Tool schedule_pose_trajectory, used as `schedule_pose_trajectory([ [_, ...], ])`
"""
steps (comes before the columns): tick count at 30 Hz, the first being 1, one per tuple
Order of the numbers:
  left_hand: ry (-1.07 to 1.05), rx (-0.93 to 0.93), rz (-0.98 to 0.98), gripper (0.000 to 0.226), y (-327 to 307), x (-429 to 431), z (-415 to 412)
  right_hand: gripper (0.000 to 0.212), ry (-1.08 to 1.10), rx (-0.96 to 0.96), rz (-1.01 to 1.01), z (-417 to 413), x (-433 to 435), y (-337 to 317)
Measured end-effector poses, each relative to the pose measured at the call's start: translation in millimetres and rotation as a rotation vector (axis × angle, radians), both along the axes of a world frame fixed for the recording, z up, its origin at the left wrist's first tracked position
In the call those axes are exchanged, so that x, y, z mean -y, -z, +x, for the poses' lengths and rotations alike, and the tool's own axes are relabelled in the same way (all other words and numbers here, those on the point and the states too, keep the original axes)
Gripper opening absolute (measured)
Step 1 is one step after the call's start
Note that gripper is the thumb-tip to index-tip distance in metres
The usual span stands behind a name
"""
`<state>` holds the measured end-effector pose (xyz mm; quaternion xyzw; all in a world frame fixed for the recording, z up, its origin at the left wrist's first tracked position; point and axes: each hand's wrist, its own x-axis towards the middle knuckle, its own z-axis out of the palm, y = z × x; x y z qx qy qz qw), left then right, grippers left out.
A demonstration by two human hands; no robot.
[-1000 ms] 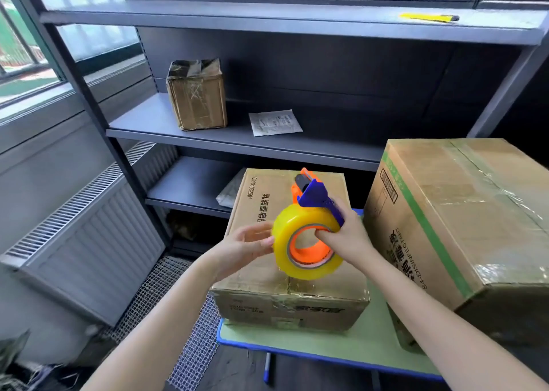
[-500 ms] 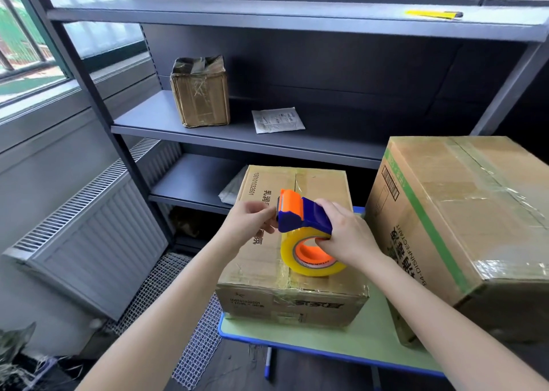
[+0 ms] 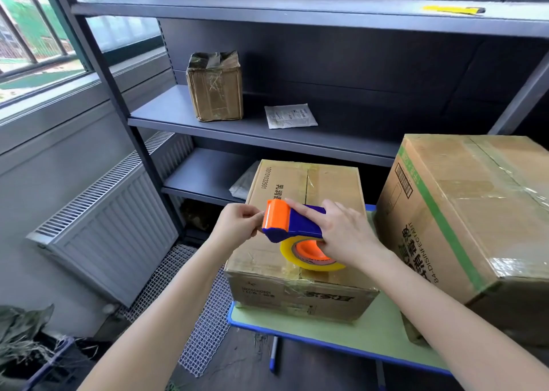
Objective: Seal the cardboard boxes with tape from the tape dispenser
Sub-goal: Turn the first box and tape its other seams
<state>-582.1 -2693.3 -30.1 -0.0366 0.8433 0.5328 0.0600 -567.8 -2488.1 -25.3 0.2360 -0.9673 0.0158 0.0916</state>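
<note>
Head view: at the lower centre of the frame a green table (image 3: pixel 350 331) with a blue rim carries two cardboard boxes. The smaller box (image 3: pixel 297 289) sits at centre with its flaps closed and glossy tape strips across its top. The large box (image 3: pixel 475 212) with a green stripe stands just beside it, filling the right of the frame.

Above the smaller box's top you hold the tape dispenser (image 3: pixel 292 219). Your right hand (image 3: pixel 344 236) grips its blue handle, index finger laid straight along the top and the other fingers wrapped around. The yellow tape roll (image 3: pixel 312 261) on its orange core hangs under that hand, low over the box. Your left hand (image 3: pixel 237 227) pinches at the orange front edge of the dispenser with curled fingers; you cannot tell whether a tape end lies between them.

To the left stands a grey radiator (image 3: pixel 113 227) below a window (image 3: pixel 32 34), with a white mesh mat (image 3: pixel 193 301) on the floor. Further back, the dark shelf unit (image 3: pixel 267 135) holds a small taped carton (image 3: pixel 215 90) and a white packet (image 3: pixel 289 115) near it. A yellow tool (image 3: pixel 451 9) lies on the top shelf, upper right.
</note>
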Motion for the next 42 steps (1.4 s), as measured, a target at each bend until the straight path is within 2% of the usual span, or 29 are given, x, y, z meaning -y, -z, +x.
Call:
schedule_pose_trajectory([
  [5,0.012,0.063,-0.060,0.040,10.2,31.2,21.3,0.080,-0.041,0.070,0.087,12.9,24.3,-14.1],
  [9,-0.027,0.142,0.002,0.038,10.0,50.0,35.4,0.078,-0.096,0.129,0.104,24.3,44.2,-22.1],
  [12,-0.102,0.165,0.003,0.033,8.4,80.7,41.7,0.078,-0.093,0.171,0.120,29.2,45.8,-28.7],
  [16,-0.210,0.243,-0.047,0.028,25.6,129.3,51.0,0.075,-0.085,0.185,0.242,33.8,21.7,-36.9],
  [19,-0.150,0.295,-0.054,0.028,47.6,116.9,52.7,0.073,-0.092,0.172,0.306,37.9,11.2,-38.7],
  [23,-0.153,0.201,-0.054,0.032,64.5,87.9,47.7,0.069,-0.045,0.129,0.369,33.3,6.6,-38.8],
  [26,-0.151,0.138,-0.120,0.036,73.7,83.5,40.8,0.068,-0.025,0.130,0.389,31.7,5.8,-36.2],
  [33,-0.145,0.128,-0.254,0.040,92.0,84.3,32.2,0.066,-0.039,0.111,0.396,32.3,10.4,-26.8],
  [38,-0.178,0.142,-0.164,0.036,109.6,78.1,37.7,0.065,-0.041,0.113,0.400,35.5,11.4,-27.4],
  [42,-0.197,0.160,-0.046,0.042,121.6,64.5,43.0,0.066,-0.041,0.124,0.381,35.3,10.8,-26.4],
])
